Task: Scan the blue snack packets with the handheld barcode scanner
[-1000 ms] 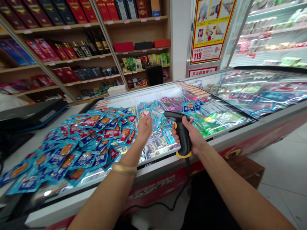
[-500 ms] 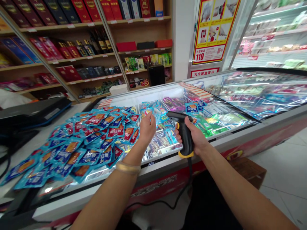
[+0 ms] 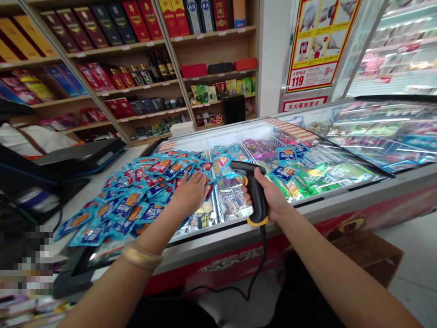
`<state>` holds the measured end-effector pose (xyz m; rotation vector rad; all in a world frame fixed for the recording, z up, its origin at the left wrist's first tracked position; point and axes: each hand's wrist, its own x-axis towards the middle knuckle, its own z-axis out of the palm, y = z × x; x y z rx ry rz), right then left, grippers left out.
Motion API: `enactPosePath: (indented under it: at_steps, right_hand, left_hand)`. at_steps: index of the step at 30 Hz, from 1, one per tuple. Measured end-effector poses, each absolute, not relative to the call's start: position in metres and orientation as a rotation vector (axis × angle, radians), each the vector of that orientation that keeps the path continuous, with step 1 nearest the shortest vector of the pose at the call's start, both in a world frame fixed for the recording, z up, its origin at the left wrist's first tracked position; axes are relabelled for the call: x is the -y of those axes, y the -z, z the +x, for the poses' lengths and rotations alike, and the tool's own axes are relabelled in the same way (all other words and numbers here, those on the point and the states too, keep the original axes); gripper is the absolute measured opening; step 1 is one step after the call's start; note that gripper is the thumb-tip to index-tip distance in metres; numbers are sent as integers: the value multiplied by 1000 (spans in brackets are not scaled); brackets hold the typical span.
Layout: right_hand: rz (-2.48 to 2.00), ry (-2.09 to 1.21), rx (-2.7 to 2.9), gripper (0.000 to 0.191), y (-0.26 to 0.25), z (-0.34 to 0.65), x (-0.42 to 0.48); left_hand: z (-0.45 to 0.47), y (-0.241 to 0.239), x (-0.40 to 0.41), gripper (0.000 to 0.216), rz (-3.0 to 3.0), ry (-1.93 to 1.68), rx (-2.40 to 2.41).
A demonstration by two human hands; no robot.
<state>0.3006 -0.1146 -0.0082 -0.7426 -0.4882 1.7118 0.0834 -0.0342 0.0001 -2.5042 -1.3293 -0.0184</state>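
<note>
Item one, my left hand (image 3: pixel 190 195): fingers spread flat, palm down on the near edge of the heap of blue-and-red snack packets (image 3: pixel 136 196), gripping none of them as far as I can see. Item two, my right hand (image 3: pixel 269 196): closed around the grip of a black barcode scanner with yellow trim (image 3: pixel 253 191), head aimed left toward the packets, its cable (image 3: pixel 252 278) hanging down in front of the cabinet. The heap lies on the glass lid of a chest freezer (image 3: pixel 218 228), just left of the scanner and reaching toward the counter (image 3: pixel 92 182). Risks, as I judge them: the packets look glossy and loosely stacked, so a sideways press could slide some off the front edge; lid glare might spoil a scan; the hanging cable could snag. Surface: sliding glass over wire baskets of frozen goods (image 3: pixel 290 173). Room: a shop, with wooden shelves of boxed goods and bottles (image 3: pixel 136 68) behind, a red-and-yellow fire-safety poster (image 3: pixel 321 43), an open chiller to the right, and a cardboard box (image 3: pixel 368 250) on the tiled floor.
</note>
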Motion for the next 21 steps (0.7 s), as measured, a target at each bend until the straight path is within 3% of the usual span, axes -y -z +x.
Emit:
enactPosePath:
  at_steps: [10, 21]
  right_hand:
    - [-767, -1659, 473, 46, 9, 319, 117]
    - [-778, -1348, 343, 49, 11, 419, 129]
  left_hand:
    - [107, -4, 39, 52, -2478, 239, 1399]
    - [253, 6, 36, 57, -2916, 525, 1168]
